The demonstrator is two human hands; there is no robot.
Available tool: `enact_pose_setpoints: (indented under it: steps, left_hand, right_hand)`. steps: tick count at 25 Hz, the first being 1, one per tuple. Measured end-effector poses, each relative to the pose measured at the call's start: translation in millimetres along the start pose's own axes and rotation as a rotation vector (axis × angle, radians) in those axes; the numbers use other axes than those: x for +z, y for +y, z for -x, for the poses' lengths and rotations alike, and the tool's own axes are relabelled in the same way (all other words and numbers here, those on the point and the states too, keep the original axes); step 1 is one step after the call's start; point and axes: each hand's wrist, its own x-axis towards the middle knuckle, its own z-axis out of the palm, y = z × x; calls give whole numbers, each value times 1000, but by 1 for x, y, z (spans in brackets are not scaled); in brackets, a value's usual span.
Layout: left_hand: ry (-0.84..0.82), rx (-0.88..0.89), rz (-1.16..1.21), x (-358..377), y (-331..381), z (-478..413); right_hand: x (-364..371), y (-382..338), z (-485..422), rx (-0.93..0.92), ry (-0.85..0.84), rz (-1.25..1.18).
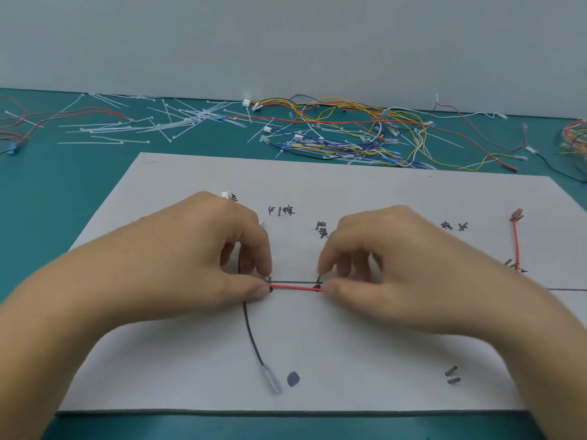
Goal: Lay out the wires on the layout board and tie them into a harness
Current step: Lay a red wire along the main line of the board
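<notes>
A grey layout board (197,360) with drawn black lines and handwritten marks lies on the green table. A red wire (295,288) runs straight along the drawn centre line. My left hand (190,265) pinches it at its left end between thumb and forefinger. My right hand (397,268) pinches it a short way to the right. The same red wire reappears at the board's right side, ending in a red terminal (516,215). A black wire (252,338) curves down from under my left hand to a clear terminal sleeve (272,380).
Loose white cable ties (158,122) lie scattered on the green table behind the board at the left. A tangle of coloured wires (365,131) with connectors lies behind at the right. More wires sit at the far left edge (12,134) and far right edge (575,138).
</notes>
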Motion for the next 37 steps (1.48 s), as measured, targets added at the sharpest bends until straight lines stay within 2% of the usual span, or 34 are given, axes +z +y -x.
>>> enact_pose_setpoints:
  steps: [16, 26, 37]
  left_hand:
    - [39, 137, 12, 11, -3, -4]
    - [57, 215, 57, 17, -5, -6]
    - [78, 186, 68, 24, 4, -10]
  right_hand:
    - [8, -9, -8, 23, -34, 42]
    - [5, -13, -5, 17, -37, 197]
    - [0, 1, -1, 38, -33, 94]
